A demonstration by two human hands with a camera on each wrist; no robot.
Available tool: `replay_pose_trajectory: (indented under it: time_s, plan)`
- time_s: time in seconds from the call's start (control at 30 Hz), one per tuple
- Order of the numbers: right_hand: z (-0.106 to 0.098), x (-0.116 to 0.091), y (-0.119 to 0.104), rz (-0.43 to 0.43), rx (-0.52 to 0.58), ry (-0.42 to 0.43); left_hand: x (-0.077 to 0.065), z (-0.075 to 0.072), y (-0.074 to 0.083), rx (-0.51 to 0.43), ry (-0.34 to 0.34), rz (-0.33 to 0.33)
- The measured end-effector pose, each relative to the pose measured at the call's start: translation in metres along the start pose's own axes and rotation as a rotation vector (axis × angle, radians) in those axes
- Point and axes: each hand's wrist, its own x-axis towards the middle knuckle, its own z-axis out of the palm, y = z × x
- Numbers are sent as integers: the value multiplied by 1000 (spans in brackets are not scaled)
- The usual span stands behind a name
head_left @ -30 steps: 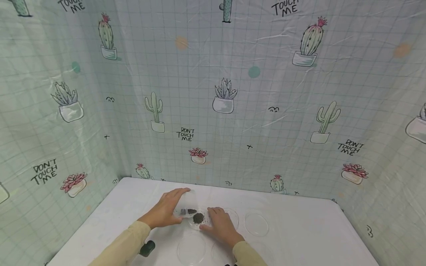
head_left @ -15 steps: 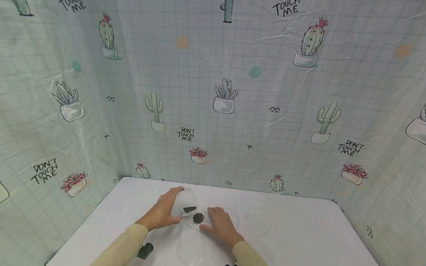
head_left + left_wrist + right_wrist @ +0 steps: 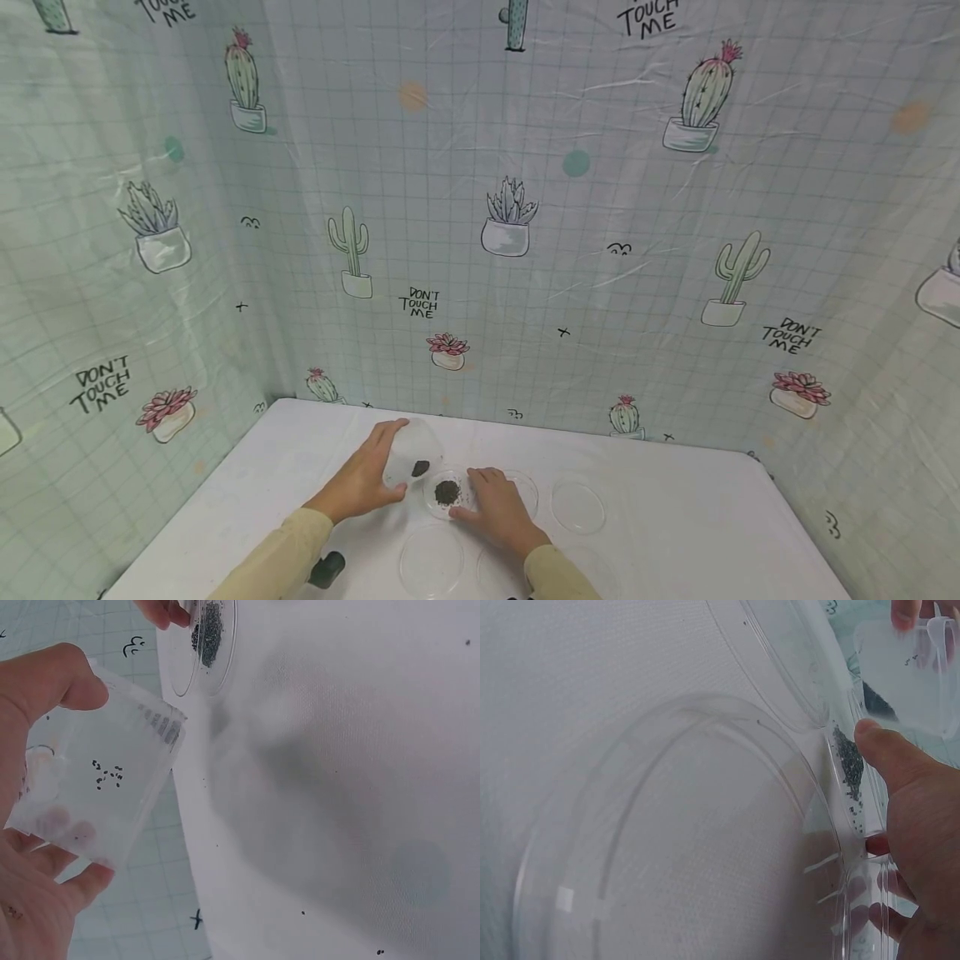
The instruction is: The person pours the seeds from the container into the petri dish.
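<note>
My left hand (image 3: 363,479) grips a translucent plastic tub (image 3: 407,450) between thumb and fingers, tilted above the white table. Dark granules (image 3: 421,468) lie gathered in the tub's lower corner, and a few specks cling to its wall in the left wrist view. Just right of it sits a clear petri dish (image 3: 429,505) holding a small pile of the same dark granules (image 3: 447,492), some scattered around the pile. My right hand (image 3: 498,512) holds that dish by its right side; in the right wrist view the thumb (image 3: 889,754) lies at its rim with the fingers farther along the edge.
Several other clear round dishes stand about: one (image 3: 577,507) to the right, one (image 3: 431,562) in front, others partly behind the right hand and sleeve. A dark green cylinder (image 3: 327,570) lies by the left forearm. Cactus-print sheeting (image 3: 525,317) encloses the table.
The left hand has drawn the tub slightly left and turned it back from its lower tilt over the dish; the granules have slid into a smaller heap in its corner. The right hand has stayed put.
</note>
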Motion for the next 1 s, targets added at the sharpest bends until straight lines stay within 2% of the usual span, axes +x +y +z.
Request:
replay_pose_trajectory:
  time_s: [0.2, 0.5, 1.0]
  plan:
    - [0, 0, 0, -2, 1, 2, -1, 3, -3, -20, 17, -28]
    - [1, 0, 1, 0, 6, -3, -2, 8, -7, -11, 11, -110]
    - [4, 0, 3, -17, -3, 23, -5, 11, -15, -86, 11, -168]
